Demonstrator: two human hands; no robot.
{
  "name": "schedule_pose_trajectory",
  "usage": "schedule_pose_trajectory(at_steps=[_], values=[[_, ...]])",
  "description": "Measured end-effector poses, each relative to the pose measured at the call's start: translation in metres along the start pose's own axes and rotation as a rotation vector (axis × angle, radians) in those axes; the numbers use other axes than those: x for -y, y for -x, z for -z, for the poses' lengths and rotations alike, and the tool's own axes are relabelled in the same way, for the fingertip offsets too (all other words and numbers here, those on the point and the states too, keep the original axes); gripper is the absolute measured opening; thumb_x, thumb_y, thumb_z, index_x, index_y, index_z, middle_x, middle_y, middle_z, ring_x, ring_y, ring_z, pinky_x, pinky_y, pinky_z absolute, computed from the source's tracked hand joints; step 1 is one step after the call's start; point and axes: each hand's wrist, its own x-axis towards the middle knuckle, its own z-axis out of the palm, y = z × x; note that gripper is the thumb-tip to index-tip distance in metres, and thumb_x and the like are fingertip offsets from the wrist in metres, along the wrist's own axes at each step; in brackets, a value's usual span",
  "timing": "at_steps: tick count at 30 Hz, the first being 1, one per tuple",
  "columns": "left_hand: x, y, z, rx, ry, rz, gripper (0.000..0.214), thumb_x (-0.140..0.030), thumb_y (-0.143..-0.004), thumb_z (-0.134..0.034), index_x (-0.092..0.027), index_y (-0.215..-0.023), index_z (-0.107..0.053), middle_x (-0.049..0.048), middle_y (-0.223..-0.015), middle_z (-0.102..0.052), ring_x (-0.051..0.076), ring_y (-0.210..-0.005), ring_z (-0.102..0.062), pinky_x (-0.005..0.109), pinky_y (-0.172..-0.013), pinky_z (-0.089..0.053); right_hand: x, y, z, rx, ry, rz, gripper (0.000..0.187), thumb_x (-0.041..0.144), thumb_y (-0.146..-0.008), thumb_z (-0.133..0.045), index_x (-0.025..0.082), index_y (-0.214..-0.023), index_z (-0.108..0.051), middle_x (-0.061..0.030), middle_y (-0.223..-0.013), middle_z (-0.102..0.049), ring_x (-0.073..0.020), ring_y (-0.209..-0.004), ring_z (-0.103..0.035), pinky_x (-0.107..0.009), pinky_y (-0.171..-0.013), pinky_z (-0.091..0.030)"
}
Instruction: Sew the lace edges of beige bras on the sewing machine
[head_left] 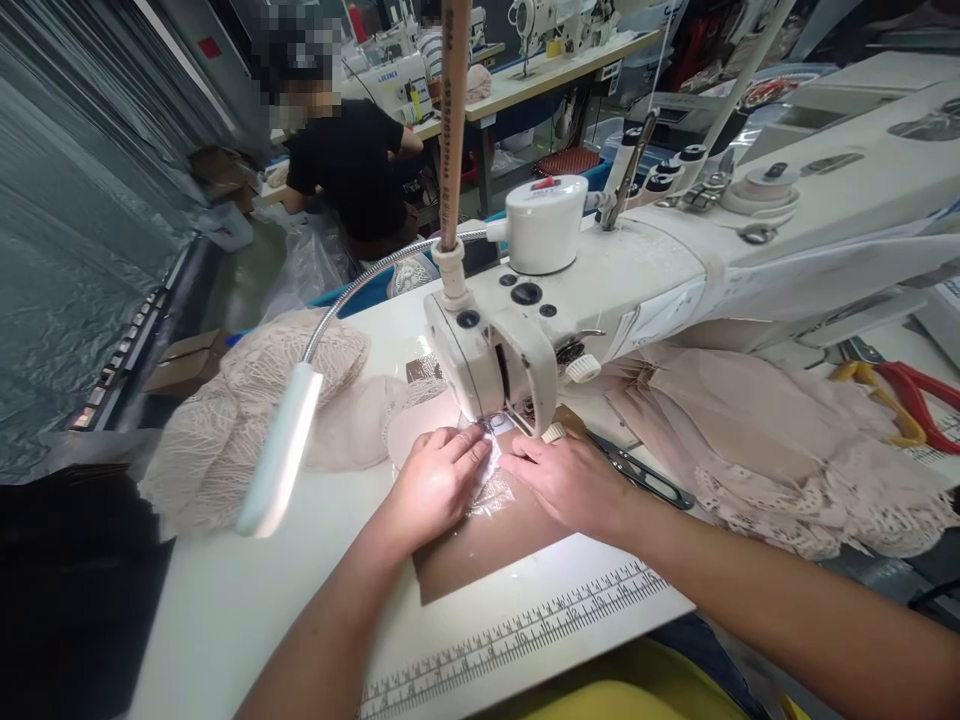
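Observation:
A white sewing machine stands over the table, its needle area lit by a lamp. My left hand presses a small piece of pale lace fabric under the presser foot, its bent fingers together on the cloth. From the other side, the closed fingers of my right hand meet the lace's right edge; their tips are partly hidden. Beneath both hands lies a brown sheet. A pale cup-shaped fabric part extends left of the needle. Dark thread snips lie beside my right hand.
Beige lace pieces are heaped at left behind a gooseneck lamp. More beige fabric lies right, near red-handled scissors. A printed ruler runs along the front edge. A co-worker sits beyond.

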Motion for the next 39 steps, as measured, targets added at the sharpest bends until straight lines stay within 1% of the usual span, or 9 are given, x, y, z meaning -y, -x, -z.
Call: schedule_pose_trajectory(at_steps=[4,9,14,19,23,27,32,36,39], values=[[0.003,0.000,-0.001,-0.033,0.009,-0.015,0.032,-0.019,-0.092,-0.044,-0.019,-0.122,-0.056,0.0124,-0.120,-0.060,0.024,-0.098,-0.052,0.039,-0.082,-0.044,0.002,-0.006,0.002,0.014,0.031,-0.059,0.029,0.003,-0.077,-0.046,0.018,-0.097,-0.063,-0.0050,-0.084,-0.060,-0.0186,-0.075,-0.044,-0.033,-0.065,-0.025],[0.006,-0.003,0.001,-0.042,-0.015,-0.002,0.030,-0.021,-0.093,-0.043,-0.019,-0.118,-0.059,0.0126,-0.108,-0.064,0.023,-0.092,-0.053,0.037,-0.076,-0.042,0.006,-0.013,0.006,0.038,0.062,-0.151,0.028,0.007,-0.079,-0.047,0.018,-0.098,-0.064,-0.0075,-0.085,-0.060,-0.0204,-0.076,-0.047,-0.034,-0.064,-0.026],[0.008,-0.005,0.002,-0.048,-0.038,0.038,0.028,-0.021,-0.093,-0.042,-0.019,-0.115,-0.060,0.0110,-0.101,-0.065,0.023,-0.087,-0.052,0.036,-0.073,-0.040,0.003,-0.012,0.004,0.026,0.066,-0.132,0.033,0.009,-0.081,-0.048,0.022,-0.106,-0.064,-0.0072,-0.088,-0.060,-0.0218,-0.080,-0.048,-0.034,-0.067,-0.029],[0.008,-0.005,0.002,-0.049,-0.036,0.055,0.030,-0.018,-0.092,-0.042,-0.020,-0.117,-0.058,0.0108,-0.106,-0.063,0.023,-0.091,-0.052,0.037,-0.075,-0.041,0.000,-0.009,0.001,-0.011,0.024,-0.110,0.032,0.010,-0.084,-0.046,0.020,-0.109,-0.064,-0.0062,-0.085,-0.060,-0.0197,-0.077,-0.047,-0.032,-0.067,-0.030],[0.008,-0.003,0.003,-0.043,-0.067,0.083,0.033,-0.019,-0.091,-0.042,-0.019,-0.122,-0.053,0.0119,-0.116,-0.060,0.026,-0.098,-0.051,0.041,-0.081,-0.042,0.000,-0.008,0.000,-0.051,-0.016,-0.101,0.030,0.011,-0.087,-0.046,0.019,-0.109,-0.064,-0.0049,-0.081,-0.060,-0.0177,-0.073,-0.046,-0.029,-0.063,-0.030],[0.001,0.000,0.012,-0.021,-0.116,0.149,0.034,-0.022,-0.090,-0.044,-0.015,-0.122,-0.052,0.0141,-0.124,-0.056,0.030,-0.106,-0.049,0.044,-0.082,-0.046,-0.001,-0.007,0.003,-0.073,-0.024,-0.113,0.029,0.012,-0.087,-0.046,0.019,-0.108,-0.065,-0.0049,-0.080,-0.062,-0.0178,-0.073,-0.049,-0.029,-0.063,-0.031],[-0.017,0.008,0.033,0.112,-0.030,0.187,0.029,-0.031,-0.092,-0.044,-0.013,-0.108,-0.059,0.0134,-0.104,-0.062,0.025,-0.088,-0.056,0.038,-0.072,-0.051,-0.002,-0.007,0.007,-0.092,-0.006,-0.174,0.027,0.012,-0.086,-0.048,0.021,-0.102,-0.068,-0.0049,-0.082,-0.064,-0.0186,-0.073,-0.052,-0.029,-0.064,-0.033],[-0.028,0.008,0.039,0.100,0.058,0.185,0.025,-0.033,-0.092,-0.044,-0.015,-0.098,-0.061,0.0102,-0.085,-0.062,0.023,-0.078,-0.058,0.034,-0.063,-0.051,-0.004,-0.005,0.004,-0.086,-0.001,-0.178,0.027,0.012,-0.088,-0.045,0.020,-0.100,-0.067,-0.0051,-0.087,-0.065,-0.0185,-0.074,-0.053,-0.029,-0.065,-0.035],[-0.030,0.004,0.035,0.087,0.134,0.148,0.022,-0.027,-0.091,-0.045,-0.014,-0.096,-0.063,0.0104,-0.086,-0.061,0.022,-0.082,-0.058,0.035,-0.071,-0.052,-0.006,-0.002,0.003,-0.100,-0.028,-0.154,0.027,0.012,-0.089,-0.043,0.018,-0.101,-0.066,-0.0060,-0.090,-0.065,-0.0184,-0.078,-0.054,-0.029,-0.069,-0.037]])
